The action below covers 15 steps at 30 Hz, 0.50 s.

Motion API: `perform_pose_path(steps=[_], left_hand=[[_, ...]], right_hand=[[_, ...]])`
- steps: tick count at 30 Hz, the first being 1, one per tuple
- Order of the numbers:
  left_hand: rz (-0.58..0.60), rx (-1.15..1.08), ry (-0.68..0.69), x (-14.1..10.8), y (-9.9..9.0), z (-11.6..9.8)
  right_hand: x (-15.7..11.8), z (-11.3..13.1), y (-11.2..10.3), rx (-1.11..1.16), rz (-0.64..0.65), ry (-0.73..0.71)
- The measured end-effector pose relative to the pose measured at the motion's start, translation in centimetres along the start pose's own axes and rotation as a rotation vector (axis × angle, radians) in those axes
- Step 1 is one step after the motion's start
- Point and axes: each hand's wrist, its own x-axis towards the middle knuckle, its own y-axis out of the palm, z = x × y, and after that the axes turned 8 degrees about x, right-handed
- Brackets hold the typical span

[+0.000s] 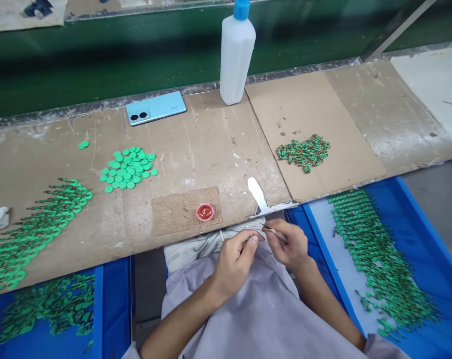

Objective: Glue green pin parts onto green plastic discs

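Head view: your hands face each other over your lap, just off the near edge of the cardboard-covered bench [203,154].
Left hand [232,259]: thumb and fingers closed in a pinch; whether a piece sits between them is too small to tell.
Right hand [293,244]: gripping a slim brush-like tool [280,235].
Tool axis: slantwise, tip aimed leftward and slightly forward, just beside your left fingertips; contact can't be made out.
Red dish [205,212]: ahead and left of both grips, on a thin brown board [173,214]; your left hand is nearer, though your right has the tool.
Green-and-brown pile [304,152]: ahead and right of your right hand.
Green discs [128,169]: farther forward and left than the dish.
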Motion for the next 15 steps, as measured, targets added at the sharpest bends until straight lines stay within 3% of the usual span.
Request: perform_pose_path(steps=[4,9,15], left_hand=[[0.026,0.037,-0.003,0.5,0.0,0.3],[-0.025,0.218,0.058,0.8,-0.3,0.2],[0.033,0.274,0.073,0.6,-0.2,0.0]], right_hand=[[0.1,0.8,0.0,0.005,0.054,0.022],[-0.1,1.2,0.3,-0.020,0.095,0.042],[-1.3,0.0,0.5,-0.195,-0.057,0.042]])
